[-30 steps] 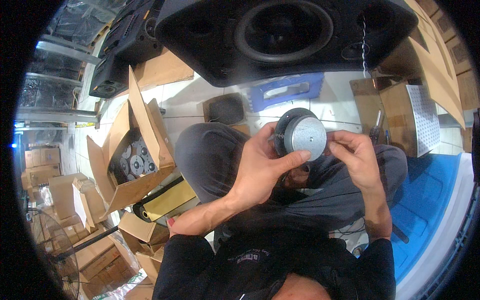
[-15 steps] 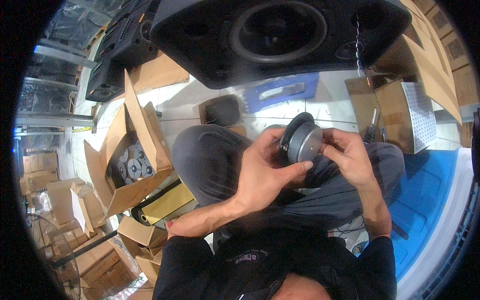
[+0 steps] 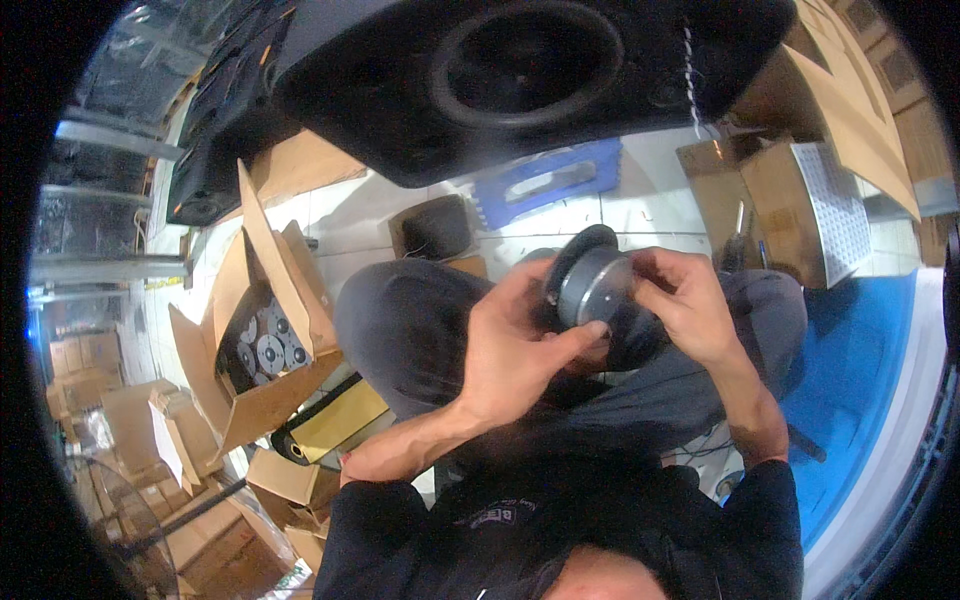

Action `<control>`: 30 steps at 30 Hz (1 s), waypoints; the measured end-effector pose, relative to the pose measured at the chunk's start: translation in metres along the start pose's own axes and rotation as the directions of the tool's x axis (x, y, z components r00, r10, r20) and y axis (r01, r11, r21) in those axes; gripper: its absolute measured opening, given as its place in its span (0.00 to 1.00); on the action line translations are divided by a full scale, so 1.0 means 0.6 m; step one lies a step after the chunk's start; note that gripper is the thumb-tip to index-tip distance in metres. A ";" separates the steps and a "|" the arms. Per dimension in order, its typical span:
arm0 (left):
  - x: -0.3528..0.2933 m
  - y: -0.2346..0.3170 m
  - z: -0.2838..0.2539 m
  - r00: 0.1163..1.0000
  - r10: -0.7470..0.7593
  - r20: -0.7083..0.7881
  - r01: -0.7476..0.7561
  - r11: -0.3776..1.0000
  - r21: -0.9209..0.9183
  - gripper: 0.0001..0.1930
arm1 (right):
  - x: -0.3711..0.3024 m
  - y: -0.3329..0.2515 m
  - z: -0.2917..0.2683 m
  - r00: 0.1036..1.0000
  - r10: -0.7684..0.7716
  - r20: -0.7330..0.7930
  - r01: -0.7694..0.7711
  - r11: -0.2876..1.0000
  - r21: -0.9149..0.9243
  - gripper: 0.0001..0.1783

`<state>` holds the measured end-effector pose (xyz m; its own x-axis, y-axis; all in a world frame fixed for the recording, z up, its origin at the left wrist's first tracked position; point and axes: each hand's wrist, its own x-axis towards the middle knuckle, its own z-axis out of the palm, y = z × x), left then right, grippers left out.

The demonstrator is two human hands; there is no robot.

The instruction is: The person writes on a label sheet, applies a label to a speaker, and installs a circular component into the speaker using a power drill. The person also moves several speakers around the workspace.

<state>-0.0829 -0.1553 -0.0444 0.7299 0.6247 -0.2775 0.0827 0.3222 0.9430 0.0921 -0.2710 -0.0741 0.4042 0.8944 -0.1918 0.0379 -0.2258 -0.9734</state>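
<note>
Over my crossed legs, my left hand point(image 3: 515, 345) grips a tweeter point(image 3: 597, 292) with a black round flange and a silver-grey magnet. Its thumb presses the lower edge of the magnet, while the other fingers go behind the flange. My right hand point(image 3: 685, 305) has its fingers curled in at the magnet's right side, touching it there; the fingertips are partly hidden. The flat back of the magnet is turned up toward me and to the right.
A big black speaker cabinet point(image 3: 400, 110) stands ahead, with a blue plastic stool point(image 3: 490, 200) near it. On the left an open carton point(image 3: 250, 405) holds several tweeters. A screwdriver point(image 3: 740, 225) rests by cartons at right, and a blue surface point(image 3: 850, 370) lies beside my right knee.
The whole view has shifted slightly. Both hands still hold the tweeter in nearly the same pose, its magnet tilted a little differently.
</note>
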 end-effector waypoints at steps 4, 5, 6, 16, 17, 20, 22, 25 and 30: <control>0.015 0.005 -0.009 0.992 -0.116 -0.045 0.100 0.961 -0.256 0.26 | -0.005 -0.001 0.000 0.997 -0.023 -0.074 0.026 0.999 0.042 0.10; 0.018 0.008 -0.014 0.996 -0.093 0.011 0.091 0.931 -0.353 0.25 | -0.009 -0.001 0.000 0.997 -0.024 -0.080 0.029 0.998 0.063 0.10; 0.020 0.010 -0.018 0.995 -0.089 0.040 0.098 0.892 -0.441 0.24 | -0.011 -0.003 0.000 0.995 -0.057 -0.079 0.064 0.994 0.094 0.10; 0.027 -0.013 -0.033 0.921 -0.369 0.126 0.358 0.672 -0.649 0.24 | -0.029 -0.024 -0.007 0.989 -0.087 0.120 0.053 0.964 0.260 0.13; 0.025 -0.013 -0.030 0.921 -0.350 0.168 0.368 0.650 -0.665 0.24 | -0.029 -0.025 -0.005 0.976 -0.176 0.129 0.139 0.957 0.254 0.14; 0.022 -0.006 -0.032 0.890 -0.406 0.206 0.434 0.618 -0.656 0.25 | -0.032 -0.029 0.001 0.920 -0.359 0.159 0.319 0.920 0.227 0.18; 0.021 -0.005 -0.031 0.873 -0.445 0.200 0.450 0.580 -0.679 0.24 | -0.036 -0.031 0.003 0.907 -0.378 0.186 0.341 0.918 0.204 0.20; 0.028 -0.006 -0.030 0.859 -0.472 0.198 0.466 0.562 -0.684 0.23 | -0.037 -0.032 0.004 0.903 -0.384 0.192 0.344 0.915 0.211 0.22; 0.027 -0.002 -0.024 0.838 -0.527 0.142 0.453 0.527 -0.719 0.20 | -0.035 -0.029 0.007 0.914 -0.378 0.145 0.342 0.913 0.223 0.21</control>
<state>-0.0811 -0.1355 -0.0524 0.6638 0.2527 -0.7039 -0.1137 0.9644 0.2389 0.0791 -0.2840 -0.0538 0.2229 0.9591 0.1742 -0.0306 0.1855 -0.9822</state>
